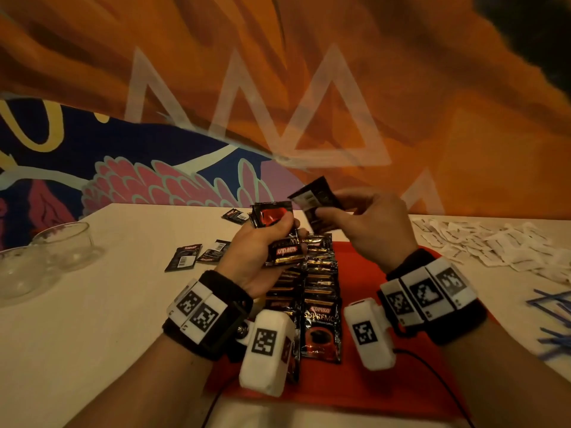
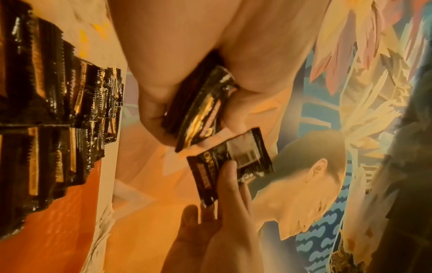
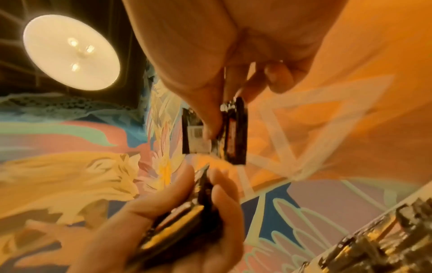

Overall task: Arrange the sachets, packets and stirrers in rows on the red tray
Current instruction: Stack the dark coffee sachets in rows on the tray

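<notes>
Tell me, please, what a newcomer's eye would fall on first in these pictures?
Probably the two hands raised mid-frame: the left hand grips a stack of black sachets, the right hand pinches a single sachet just above. Below them, two overlapping rows of sachets run down the red tray, against a vivid orange mural behind the table.
</notes>
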A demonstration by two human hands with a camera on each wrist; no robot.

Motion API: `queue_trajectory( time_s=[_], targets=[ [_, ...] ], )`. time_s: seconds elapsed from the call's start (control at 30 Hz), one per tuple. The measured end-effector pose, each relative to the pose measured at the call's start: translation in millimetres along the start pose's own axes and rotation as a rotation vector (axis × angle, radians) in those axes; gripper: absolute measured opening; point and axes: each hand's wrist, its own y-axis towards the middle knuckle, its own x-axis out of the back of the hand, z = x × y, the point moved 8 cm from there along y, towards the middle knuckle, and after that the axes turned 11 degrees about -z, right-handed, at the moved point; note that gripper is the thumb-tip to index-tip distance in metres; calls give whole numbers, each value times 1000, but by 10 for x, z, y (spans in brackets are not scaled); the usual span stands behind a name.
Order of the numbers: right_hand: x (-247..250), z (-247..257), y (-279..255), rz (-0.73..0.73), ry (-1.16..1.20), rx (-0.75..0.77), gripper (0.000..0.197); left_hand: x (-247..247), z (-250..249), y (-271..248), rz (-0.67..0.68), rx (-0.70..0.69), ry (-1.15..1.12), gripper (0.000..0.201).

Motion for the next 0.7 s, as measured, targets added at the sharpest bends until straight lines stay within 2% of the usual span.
queue_trajectory(
  time_s=[0.07, 0.13, 0.23, 0.33, 0.4, 0.43, 0.5, 0.53, 0.57, 0.63, 0.7],
  targets=[
    [90, 73, -7, -97, 26, 87, 25, 53, 29, 38, -26, 63, -56, 28],
    [81, 178, -39, -118, 37, 218, 19, 53, 60, 41, -30, 104, -88, 34],
    [-56, 176, -83, -29, -2, 347, 28, 23, 42, 12, -13, 92, -97, 33],
    [-169, 186, -149, 54, -58, 454, 26, 26, -43, 2, -15, -18, 11, 43],
    [-191, 130, -141, 84, 1, 385, 38, 70, -128, 24, -58, -142, 58, 39],
    [-188, 57, -107, 96, 96, 248, 43, 82, -172, 26, -85, -194, 59, 38],
    [-217, -115, -78, 135, 291, -95, 38, 78, -241, 8, -109, -268, 52, 40],
    [-255, -188, -97, 164, 333, -220, 34, 65, -255, -4, -107, -293, 58, 40],
    [-288, -221, -124, 194, 325, -276, 28, 50, -254, -20, -100, -302, 65, 39],
    [-308, -200, -134, 218, 207, -205, 9, 15, -247, -53, -77, -289, 56, 30],
    [-312, -138, -140, 241, 116, -111, 7, 12, -244, -71, -77, -263, 33, 27]
  ],
)
